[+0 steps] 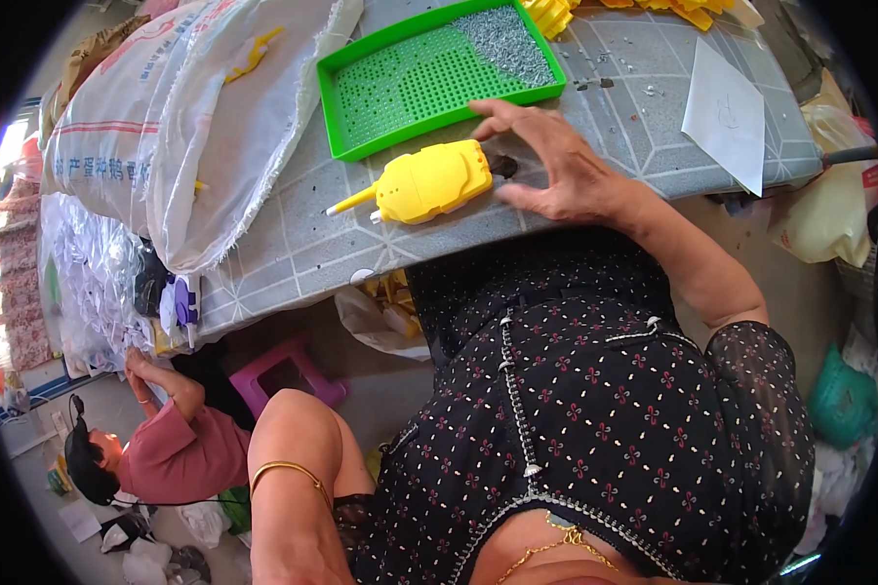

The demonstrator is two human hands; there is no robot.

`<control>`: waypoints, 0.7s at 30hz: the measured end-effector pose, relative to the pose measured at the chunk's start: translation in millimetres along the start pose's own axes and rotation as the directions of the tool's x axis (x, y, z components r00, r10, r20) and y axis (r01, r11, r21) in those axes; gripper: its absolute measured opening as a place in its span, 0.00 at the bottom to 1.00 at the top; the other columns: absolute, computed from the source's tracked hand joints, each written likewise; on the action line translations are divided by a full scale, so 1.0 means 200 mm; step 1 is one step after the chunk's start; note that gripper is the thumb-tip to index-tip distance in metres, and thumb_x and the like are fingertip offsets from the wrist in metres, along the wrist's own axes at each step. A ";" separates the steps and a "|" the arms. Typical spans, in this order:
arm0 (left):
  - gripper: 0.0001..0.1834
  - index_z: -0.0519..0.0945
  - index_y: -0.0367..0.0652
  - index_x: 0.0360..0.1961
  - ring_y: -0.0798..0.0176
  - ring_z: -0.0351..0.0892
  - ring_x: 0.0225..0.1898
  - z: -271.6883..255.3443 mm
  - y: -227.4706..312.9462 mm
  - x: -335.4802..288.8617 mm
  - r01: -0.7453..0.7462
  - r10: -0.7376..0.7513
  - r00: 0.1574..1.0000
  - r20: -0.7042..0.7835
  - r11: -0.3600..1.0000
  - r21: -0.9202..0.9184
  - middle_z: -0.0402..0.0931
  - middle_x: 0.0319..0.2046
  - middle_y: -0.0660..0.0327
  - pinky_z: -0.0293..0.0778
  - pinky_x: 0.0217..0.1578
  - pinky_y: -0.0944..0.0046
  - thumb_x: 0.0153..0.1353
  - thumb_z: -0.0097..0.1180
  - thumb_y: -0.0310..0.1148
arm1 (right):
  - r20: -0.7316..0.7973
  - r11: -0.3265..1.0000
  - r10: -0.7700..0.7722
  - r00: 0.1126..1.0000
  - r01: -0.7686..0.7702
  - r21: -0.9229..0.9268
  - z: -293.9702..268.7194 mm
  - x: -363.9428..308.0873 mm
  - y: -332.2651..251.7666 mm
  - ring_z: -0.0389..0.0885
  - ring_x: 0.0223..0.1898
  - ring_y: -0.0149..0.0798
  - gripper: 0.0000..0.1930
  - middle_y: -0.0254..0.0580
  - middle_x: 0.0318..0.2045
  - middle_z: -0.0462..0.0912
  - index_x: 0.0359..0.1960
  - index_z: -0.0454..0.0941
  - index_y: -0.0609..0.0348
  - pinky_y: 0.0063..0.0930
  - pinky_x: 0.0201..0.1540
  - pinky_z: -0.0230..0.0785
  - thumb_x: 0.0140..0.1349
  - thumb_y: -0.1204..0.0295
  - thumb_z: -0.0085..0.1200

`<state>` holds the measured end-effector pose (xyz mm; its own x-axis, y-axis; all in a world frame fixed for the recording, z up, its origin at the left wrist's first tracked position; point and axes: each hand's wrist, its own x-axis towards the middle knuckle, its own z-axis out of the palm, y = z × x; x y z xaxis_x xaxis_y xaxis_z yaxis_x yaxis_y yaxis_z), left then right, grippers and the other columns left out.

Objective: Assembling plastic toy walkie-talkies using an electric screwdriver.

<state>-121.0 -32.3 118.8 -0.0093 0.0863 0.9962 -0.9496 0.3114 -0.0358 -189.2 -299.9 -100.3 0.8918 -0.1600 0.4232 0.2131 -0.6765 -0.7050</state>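
We count one yellow radio-shaped unit (429, 183) on the table (293, 234), just left of the right hand (571, 171), which is released, thumb and fingers spread. Left hand: out of frame; we cannot tell its state. Beyond lies one green tray (410, 93), its small metal pieces (507, 44) too fine to count. A dark bit (502, 166) near the thumb is unclear. Blue and red print marks one sack (107, 127), left; faint handwriting, one white sheet (727, 112), right.
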 end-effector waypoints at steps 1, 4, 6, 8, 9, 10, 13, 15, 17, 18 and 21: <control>0.30 0.76 0.36 0.54 0.44 0.75 0.53 -0.02 -0.01 -0.04 0.033 -0.034 0.999 0.034 0.999 0.018 0.76 0.52 0.48 0.70 0.58 0.48 0.64 0.59 0.53 | 0.023 0.998 0.063 0.998 -0.063 -0.009 -0.02 -0.02 0.00 0.76 0.60 0.44 0.41 0.39 0.56 0.82 0.73 0.66 0.52 0.42 0.70 0.57 0.54 0.75 0.68; 0.31 0.76 0.35 0.54 0.44 0.75 0.54 -0.07 -0.04 -0.14 0.125 -0.133 0.983 0.124 0.989 0.073 0.76 0.53 0.47 0.70 0.59 0.48 0.64 0.59 0.53 | 0.031 0.993 -0.027 0.999 0.030 -0.115 -0.02 -0.02 0.04 0.78 0.59 0.41 0.40 0.37 0.52 0.83 0.71 0.68 0.53 0.41 0.68 0.58 0.53 0.77 0.66; 0.31 0.76 0.35 0.54 0.43 0.75 0.55 -0.09 -0.07 -0.20 0.178 -0.197 0.964 0.178 0.977 0.114 0.76 0.54 0.47 0.70 0.59 0.47 0.64 0.60 0.54 | 0.050 0.989 -0.030 0.998 0.037 -0.145 -0.01 -0.01 0.05 0.78 0.57 0.40 0.39 0.37 0.51 0.83 0.70 0.69 0.53 0.41 0.68 0.58 0.53 0.78 0.65; 0.32 0.76 0.35 0.54 0.43 0.75 0.55 -0.11 -0.09 -0.26 0.223 -0.256 0.939 0.230 0.962 0.160 0.76 0.55 0.47 0.70 0.60 0.47 0.64 0.60 0.54 | 0.067 0.984 -0.038 0.997 0.049 -0.173 0.00 0.00 0.05 0.79 0.56 0.39 0.37 0.36 0.50 0.83 0.69 0.70 0.53 0.41 0.68 0.58 0.53 0.79 0.65; 0.32 0.76 0.35 0.54 0.43 0.75 0.55 -0.11 -0.11 -0.29 0.242 -0.284 0.925 0.254 0.953 0.184 0.76 0.55 0.46 0.69 0.60 0.47 0.64 0.60 0.54 | 0.028 0.976 -0.072 0.997 0.076 -0.202 -0.01 0.01 0.06 0.80 0.54 0.39 0.35 0.36 0.49 0.83 0.67 0.72 0.54 0.40 0.66 0.61 0.53 0.80 0.64; 0.32 0.76 0.34 0.55 0.42 0.75 0.56 -0.11 -0.12 -0.31 0.258 -0.312 0.909 0.277 0.942 0.213 0.76 0.55 0.46 0.69 0.60 0.47 0.64 0.60 0.54 | -0.008 0.968 -0.110 0.994 0.105 -0.229 -0.01 0.02 0.05 0.81 0.51 0.39 0.34 0.36 0.47 0.84 0.65 0.74 0.55 0.40 0.64 0.64 0.53 0.81 0.64; 0.33 0.76 0.34 0.55 0.42 0.75 0.56 -0.17 -0.15 -0.42 0.296 -0.384 0.860 0.335 0.912 0.286 0.77 0.56 0.46 0.69 0.61 0.46 0.64 0.60 0.54 | -0.250 0.951 -0.261 0.932 0.204 -0.233 -0.12 -0.02 -0.02 0.82 0.47 0.41 0.26 0.41 0.43 0.84 0.59 0.77 0.61 0.38 0.57 0.71 0.56 0.83 0.62; 0.33 0.76 0.33 0.55 0.42 0.76 0.57 -0.19 -0.19 -0.50 0.310 -0.414 0.838 0.355 0.897 0.315 0.77 0.57 0.46 0.69 0.61 0.46 0.64 0.61 0.55 | -0.416 0.905 -0.382 0.825 0.244 -0.348 -0.26 -0.07 -0.11 0.82 0.45 0.45 0.17 0.46 0.40 0.84 0.52 0.78 0.67 0.37 0.51 0.75 0.60 0.85 0.58; 0.34 0.76 0.33 0.55 0.41 0.76 0.57 -0.15 -0.29 -0.58 0.317 -0.428 0.833 0.350 0.888 0.332 0.77 0.58 0.45 0.69 0.62 0.46 0.64 0.61 0.55 | -0.554 0.882 -0.450 0.701 0.253 -0.397 -0.41 -0.09 -0.13 0.80 0.47 0.44 0.17 0.52 0.43 0.82 0.50 0.75 0.70 0.39 0.54 0.72 0.58 0.91 0.53; 0.34 0.76 0.33 0.56 0.41 0.76 0.58 -0.10 -0.29 -0.56 0.315 -0.422 0.839 0.343 0.892 0.325 0.77 0.58 0.45 0.69 0.62 0.46 0.64 0.61 0.55 | -0.596 0.853 -0.503 0.626 0.248 -0.459 -0.52 -0.12 -0.13 0.77 0.51 0.44 0.22 0.53 0.52 0.79 0.58 0.70 0.71 0.40 0.59 0.69 0.60 0.86 0.53; 0.44 0.76 0.34 0.61 0.38 0.73 0.61 -0.01 -0.41 -0.81 0.310 -0.530 0.557 0.639 0.847 0.432 0.75 0.60 0.45 0.67 0.64 0.41 0.51 0.74 0.55 | -0.756 0.935 -0.319 0.571 0.061 -0.349 -0.71 -0.04 -0.11 0.73 0.63 0.44 0.37 0.52 0.64 0.71 0.71 0.60 0.68 0.42 0.67 0.63 0.65 0.63 0.62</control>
<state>-41.9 -70.0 -39.8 0.2977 -0.7219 0.6247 -0.9425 -0.1183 0.3125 -258.9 -386.4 -7.2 0.1398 -0.4192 0.8971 0.1146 -0.8930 -0.4351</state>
